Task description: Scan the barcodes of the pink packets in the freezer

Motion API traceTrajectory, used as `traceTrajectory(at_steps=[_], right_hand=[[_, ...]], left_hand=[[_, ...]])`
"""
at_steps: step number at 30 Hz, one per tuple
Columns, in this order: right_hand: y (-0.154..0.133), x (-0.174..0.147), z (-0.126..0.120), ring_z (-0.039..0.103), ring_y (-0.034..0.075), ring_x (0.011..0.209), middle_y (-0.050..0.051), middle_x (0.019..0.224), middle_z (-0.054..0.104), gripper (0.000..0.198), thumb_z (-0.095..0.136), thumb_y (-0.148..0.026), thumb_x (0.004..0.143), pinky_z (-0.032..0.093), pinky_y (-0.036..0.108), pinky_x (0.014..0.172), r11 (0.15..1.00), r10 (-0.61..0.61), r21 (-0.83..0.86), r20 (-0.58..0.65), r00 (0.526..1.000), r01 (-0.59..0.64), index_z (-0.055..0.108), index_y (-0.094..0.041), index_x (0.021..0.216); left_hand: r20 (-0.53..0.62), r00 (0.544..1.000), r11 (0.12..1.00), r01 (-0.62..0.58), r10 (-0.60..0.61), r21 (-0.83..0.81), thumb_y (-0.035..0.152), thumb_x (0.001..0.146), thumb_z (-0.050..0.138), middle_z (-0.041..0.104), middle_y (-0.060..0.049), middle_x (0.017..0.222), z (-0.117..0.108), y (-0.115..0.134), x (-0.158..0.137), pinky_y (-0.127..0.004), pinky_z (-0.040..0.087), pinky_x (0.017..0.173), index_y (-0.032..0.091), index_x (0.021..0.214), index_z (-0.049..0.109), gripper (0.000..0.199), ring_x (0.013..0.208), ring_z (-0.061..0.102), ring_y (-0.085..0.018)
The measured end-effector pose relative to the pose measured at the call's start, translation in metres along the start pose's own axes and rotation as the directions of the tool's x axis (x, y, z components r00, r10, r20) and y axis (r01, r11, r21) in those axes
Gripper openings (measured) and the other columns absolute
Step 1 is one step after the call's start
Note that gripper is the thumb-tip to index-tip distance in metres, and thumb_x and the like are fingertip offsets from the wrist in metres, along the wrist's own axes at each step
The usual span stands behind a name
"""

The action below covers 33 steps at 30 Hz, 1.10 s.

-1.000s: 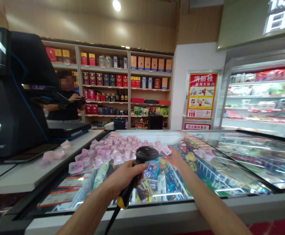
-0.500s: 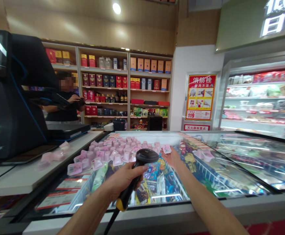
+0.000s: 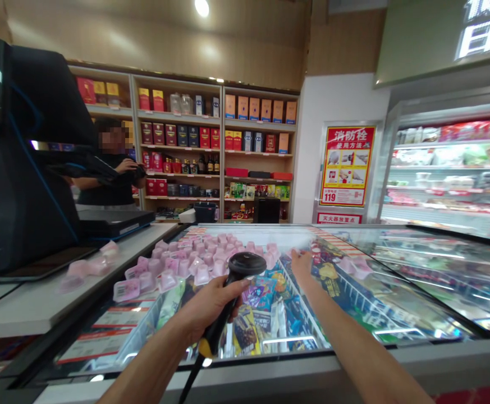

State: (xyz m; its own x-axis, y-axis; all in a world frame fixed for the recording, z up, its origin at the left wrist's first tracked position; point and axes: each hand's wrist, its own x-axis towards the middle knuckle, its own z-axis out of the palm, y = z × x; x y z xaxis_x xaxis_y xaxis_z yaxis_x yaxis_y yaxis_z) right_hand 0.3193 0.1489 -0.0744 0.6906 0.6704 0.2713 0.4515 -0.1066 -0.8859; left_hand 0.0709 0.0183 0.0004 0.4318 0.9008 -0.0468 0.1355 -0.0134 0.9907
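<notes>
My left hand (image 3: 215, 300) is wrapped round the handle of a black barcode scanner (image 3: 247, 264) with yellow trim; its cord runs down towards me. The scanner's head points forward over the glass-topped freezer. My right hand (image 3: 301, 266) is over the glass, right of the scanner, fingers loosely bent and slightly apart, with no cup visible in it. Just to its left ends a large group of small pink plastic cups (image 3: 202, 272), some bearing barcode labels. A few more pink cups (image 3: 356, 266) lie on the glass to the right.
Bagged goods fill wire baskets under the freezer glass (image 3: 421, 280). At left, a black checkout machine (image 3: 30, 163) stands on a white counter (image 3: 42, 306) with several pink cups (image 3: 88, 269). Behind are shelves of boxes (image 3: 181, 134) and a person (image 3: 114, 174) holding a dark object.
The labelled pink cup that was in my right hand no longer shows there. That hand has moved slightly right and its fingers have turned. My left hand still grips the scanner, shifted slightly left.
</notes>
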Motion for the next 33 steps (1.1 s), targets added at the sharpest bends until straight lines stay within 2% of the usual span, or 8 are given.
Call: traceTrajectory(at_steps=[3,8,15,19,23,27,30,33], right_hand=[[0.001,-0.001,0.009,0.054,0.028,0.092,0.02,0.095,0.058,0.042,0.03,-0.035,0.078,0.038,0.036,0.076,0.989,-0.025,-0.147,0.016,1.0,0.027,0.037,-0.007,0.109],[0.001,-0.006,0.027,0.053,0.027,0.095,0.016,0.093,0.059,0.037,0.029,-0.032,0.08,0.025,0.047,0.088,0.895,-0.115,-0.402,0.212,0.971,0.194,0.036,-0.011,0.11],[-0.003,-0.008,0.034,0.037,0.029,0.113,0.017,0.117,0.046,0.043,0.024,-0.035,0.081,0.02,0.053,0.09,0.864,-0.194,-0.36,0.408,0.892,0.352,0.038,-0.013,0.115],[0.004,0.003,-0.001,0.028,0.027,0.118,0.014,0.124,0.039,0.046,0.026,-0.037,0.08,0.018,0.05,0.093,0.841,-0.273,-0.396,0.279,0.921,0.37,0.036,-0.016,0.12],[0.027,0.029,-0.066,0.018,0.029,0.121,0.011,0.13,0.031,0.047,0.04,-0.034,0.074,0.013,0.052,0.093,0.714,-0.433,-0.598,0.032,0.901,0.364,0.038,-0.021,0.119],[0.059,0.06,-0.123,0.023,0.035,0.116,0.011,0.129,0.029,0.055,0.05,-0.044,0.066,0.02,0.058,0.085,0.716,-0.289,-0.684,-0.109,0.951,0.14,0.041,-0.025,0.117],[0.078,0.082,-0.143,0.033,0.034,0.11,0.011,0.124,0.036,0.058,0.052,-0.049,0.061,0.029,0.051,0.083,0.736,-0.183,-0.662,0.013,0.983,0.146,0.045,-0.025,0.114],[0.086,0.099,-0.146,0.041,0.027,0.105,0.009,0.11,0.049,0.041,0.051,-0.041,0.065,0.033,0.04,0.083,0.719,-0.219,-0.613,0.248,0.944,0.328,0.055,-0.025,0.102]], left_hand=[[-0.028,0.999,1.0,0.021,-0.021,0.0,0.046,0.065,0.051,0.046,0.005,0.045,-0.002,-0.003,0.003,-0.021,0.031,0.044,0.016,0.06,0.045,0.031,0.041,0.04,-0.007],[-0.04,0.998,0.999,0.044,-0.044,-0.007,0.047,0.065,0.051,0.046,0.005,0.046,-0.007,-0.008,0.004,-0.02,0.031,0.043,0.016,0.062,0.045,0.031,0.041,0.041,-0.007],[-0.024,0.997,0.997,0.069,-0.07,-0.029,0.048,0.063,0.053,0.046,0.005,0.048,-0.004,-0.009,0.004,-0.021,0.031,0.043,0.016,0.063,0.045,0.033,0.041,0.041,-0.007],[-0.024,0.997,0.995,0.069,-0.071,-0.075,0.047,0.061,0.056,0.049,0.004,0.054,0.007,-0.007,0.004,-0.02,0.033,0.044,0.016,0.066,0.046,0.033,0.045,0.043,-0.007],[0.0,0.995,0.991,0.098,-0.099,-0.094,0.046,0.059,0.058,0.049,0.004,0.054,0.016,-0.005,0.006,-0.02,0.034,0.044,0.017,0.065,0.045,0.033,0.046,0.044,-0.007],[0.011,0.996,0.995,0.086,-0.086,-0.059,0.047,0.062,0.056,0.048,0.005,0.052,0.019,-0.006,0.009,-0.02,0.034,0.044,0.017,0.065,0.045,0.032,0.045,0.043,-0.007],[0.006,0.997,0.997,0.074,-0.074,-0.033,0.049,0.062,0.055,0.048,0.005,0.051,0.019,-0.007,0.011,-0.02,0.034,0.044,0.017,0.065,0.045,0.033,0.044,0.042,-0.007],[-0.007,0.996,0.995,0.092,-0.092,-0.027,0.05,0.06,0.055,0.047,0.005,0.049,0.019,-0.007,0.012,-0.02,0.032,0.044,0.017,0.063,0.045,0.035,0.043,0.042,-0.007]])
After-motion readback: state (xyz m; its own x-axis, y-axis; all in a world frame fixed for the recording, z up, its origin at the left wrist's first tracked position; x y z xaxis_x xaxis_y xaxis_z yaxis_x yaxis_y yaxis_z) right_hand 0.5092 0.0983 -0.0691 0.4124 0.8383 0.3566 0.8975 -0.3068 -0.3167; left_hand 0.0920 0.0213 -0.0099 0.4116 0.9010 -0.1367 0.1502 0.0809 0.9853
